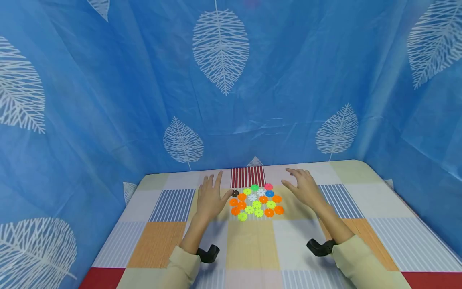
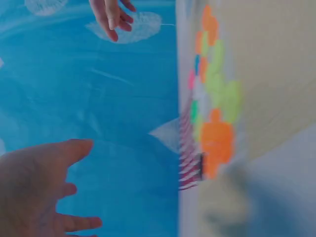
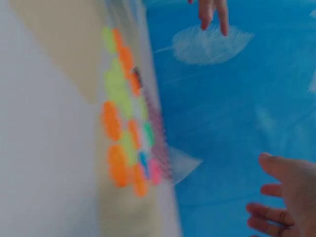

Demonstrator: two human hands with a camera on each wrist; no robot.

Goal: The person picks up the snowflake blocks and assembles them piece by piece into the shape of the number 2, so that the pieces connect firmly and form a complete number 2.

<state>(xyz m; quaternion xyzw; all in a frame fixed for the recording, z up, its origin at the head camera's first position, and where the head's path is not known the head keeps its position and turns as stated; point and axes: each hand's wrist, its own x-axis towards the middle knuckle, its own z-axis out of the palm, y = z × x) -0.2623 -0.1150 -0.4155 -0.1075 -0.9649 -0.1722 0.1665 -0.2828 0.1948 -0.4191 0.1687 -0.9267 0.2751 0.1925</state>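
Several small flat flower-shaped discs lie in a loose cluster on the table, among them an orange disc, a yellow-green disc, a blue disc, a pink disc, a green disc and a dark disc. My left hand hovers left of the cluster, fingers spread, thumb close to the dark disc. Right of the cluster, my right hand is held in the air with fingers loosely bent and nothing in it. Both wrist views show the discs blurred.
A patchwork-patterned cloth covers the table. Blue curtain with white leaf prints rises behind and along both sides. Each wrist carries a black strap mount, one at the left wrist and one at the right.
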